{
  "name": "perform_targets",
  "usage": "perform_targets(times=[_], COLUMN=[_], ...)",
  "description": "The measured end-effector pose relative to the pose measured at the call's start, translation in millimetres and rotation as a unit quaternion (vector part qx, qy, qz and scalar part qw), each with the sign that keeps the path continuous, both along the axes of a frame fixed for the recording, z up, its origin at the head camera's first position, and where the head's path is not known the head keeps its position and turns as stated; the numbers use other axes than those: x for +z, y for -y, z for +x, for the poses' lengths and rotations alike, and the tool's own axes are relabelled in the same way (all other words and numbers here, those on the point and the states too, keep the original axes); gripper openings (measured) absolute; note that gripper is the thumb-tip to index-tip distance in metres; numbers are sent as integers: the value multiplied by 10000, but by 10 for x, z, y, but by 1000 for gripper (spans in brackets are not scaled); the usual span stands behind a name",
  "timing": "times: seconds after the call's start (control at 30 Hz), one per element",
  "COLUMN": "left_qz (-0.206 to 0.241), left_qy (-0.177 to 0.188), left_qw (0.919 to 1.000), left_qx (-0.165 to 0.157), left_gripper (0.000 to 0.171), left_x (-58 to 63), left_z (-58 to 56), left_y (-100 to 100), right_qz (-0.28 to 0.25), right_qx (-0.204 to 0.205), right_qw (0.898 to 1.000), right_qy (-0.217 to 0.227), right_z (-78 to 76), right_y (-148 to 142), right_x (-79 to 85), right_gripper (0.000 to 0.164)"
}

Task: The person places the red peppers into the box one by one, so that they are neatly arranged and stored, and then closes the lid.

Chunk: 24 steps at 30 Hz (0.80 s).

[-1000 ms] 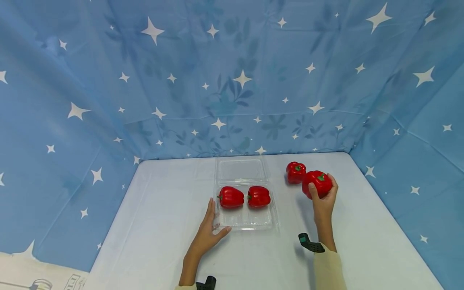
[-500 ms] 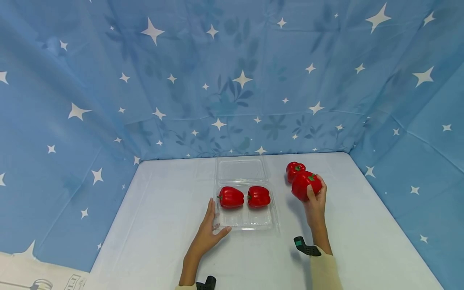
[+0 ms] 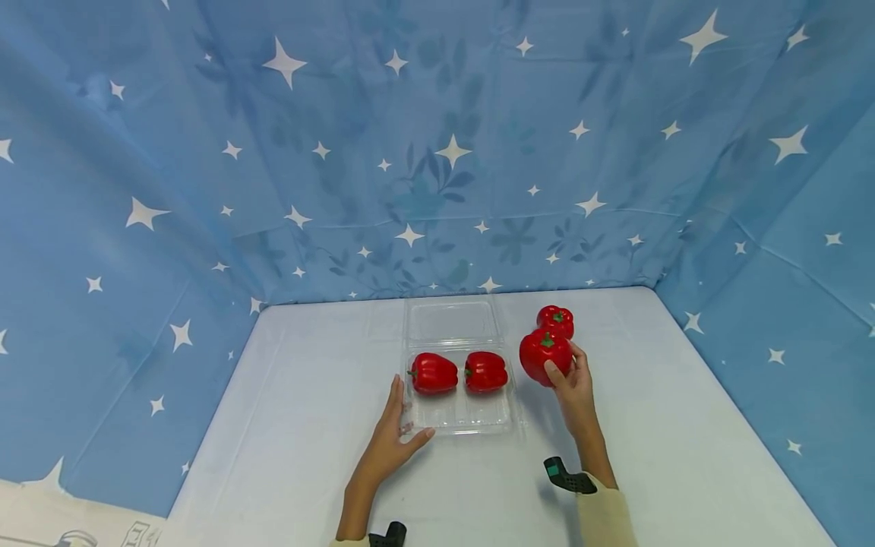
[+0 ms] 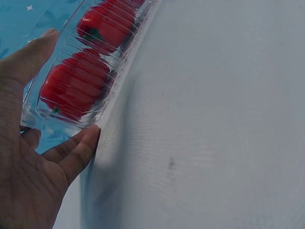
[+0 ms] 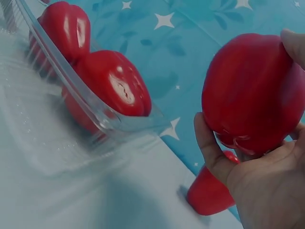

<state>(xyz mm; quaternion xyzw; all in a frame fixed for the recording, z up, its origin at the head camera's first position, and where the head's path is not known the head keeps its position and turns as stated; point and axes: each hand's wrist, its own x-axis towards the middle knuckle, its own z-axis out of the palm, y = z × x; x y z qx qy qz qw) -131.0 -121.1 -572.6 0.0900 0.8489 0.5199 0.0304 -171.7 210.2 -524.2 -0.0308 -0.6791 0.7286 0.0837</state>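
On my head feed I saw the right hand [image 3: 576,387] curled round a red pepper [image 3: 541,352], holding it above the table [image 3: 307,403], just right of the clear box [image 3: 437,414]. The left hand [image 3: 386,450], fingers straight and thumb spread, touched the box's near-left corner. Two other peppers [image 3: 434,374] lay in its far half; a fourth pepper [image 3: 557,316] sat behind the held one.

Head view: rear pepper [image 3: 557,317] partly hidden by held pepper [image 3: 538,353], left wristband [image 3: 388,535] cut by bottom edge, left wrist view: left hand [image 4: 35,167] cropped left, right wrist view: clear box [image 5: 38,114] cropped left, right hand [image 5: 271,186] cropped right
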Motion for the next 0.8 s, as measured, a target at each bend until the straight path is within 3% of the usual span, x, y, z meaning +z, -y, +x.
perform_targets(times=[0.23, 0.5, 0.8], left_qz=[-3, 28, 11], left_qy=[38, 21, -18], left_qw=[10000, 10000, 10000], left_qx=[32, -1, 10], left_gripper=[103, 103, 104], left_x=[-1, -12, -26], left_z=[3, 6, 0], left_y=[3, 5, 9], right_qz=[446, 937, 2257], right_qx=[278, 500, 739], right_qw=[9975, 9924, 9692], right_qy=[-479, -628, -649], right_z=[45, 136, 207], right_y=[137, 321, 531], right_x=[-6, 34, 25], right_gripper=[71, 70, 72])
